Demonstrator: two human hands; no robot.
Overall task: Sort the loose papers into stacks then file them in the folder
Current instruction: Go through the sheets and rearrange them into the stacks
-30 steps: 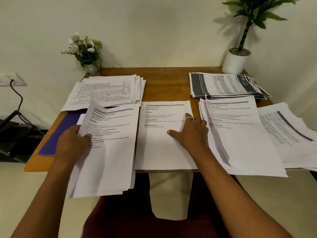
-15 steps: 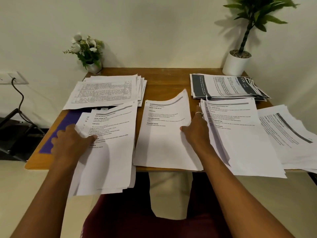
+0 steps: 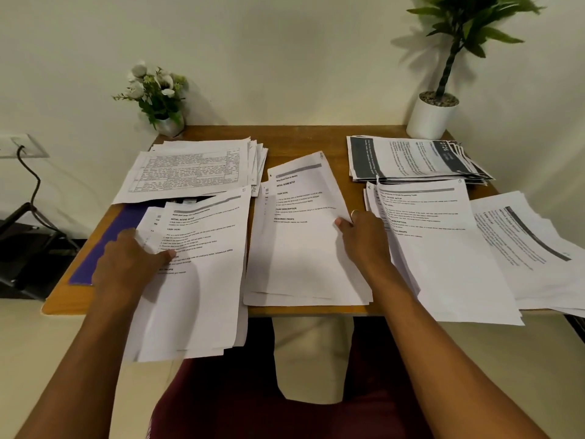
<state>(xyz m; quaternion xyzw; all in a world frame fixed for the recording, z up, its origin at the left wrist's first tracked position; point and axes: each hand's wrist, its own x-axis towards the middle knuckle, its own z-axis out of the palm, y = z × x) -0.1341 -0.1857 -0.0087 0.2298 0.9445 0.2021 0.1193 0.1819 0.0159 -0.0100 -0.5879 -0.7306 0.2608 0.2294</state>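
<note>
White paper is lifting at the centre. The right hand point(image 3: 364, 237), which lay flat on the white printed top sheet point(image 3: 300, 217) a second ago, now pinches that sheet's right edge, thumb on top and the other fingers hidden beneath. The sheet's far corner has tilted up off the thin middle stack of white papers point(image 3: 259, 264) at 6 o'clock on the brown wooden tabletop point(image 3: 300, 137). The left hand point(image 3: 126, 264) grips the left side of a loose bundle of white printed papers point(image 3: 196, 296) at 7 o'clock, thumb pressed on top. That bundle has settled flatter than it was and overhangs the near edge. The flat purple folder point(image 3: 104, 245) lies at 9 o'clock, partly covered by the bundle and by the stack of table-printed pages point(image 3: 190, 169) at 11 o'clock. A dark-banded stack point(image 3: 411, 160) sits at 1 o'clock and a tall white stack point(image 3: 443, 248) at 4 o'clock. The lifted sheet looks bound for another pile, so sorting seems unfinished and filing has not begun.
</note>
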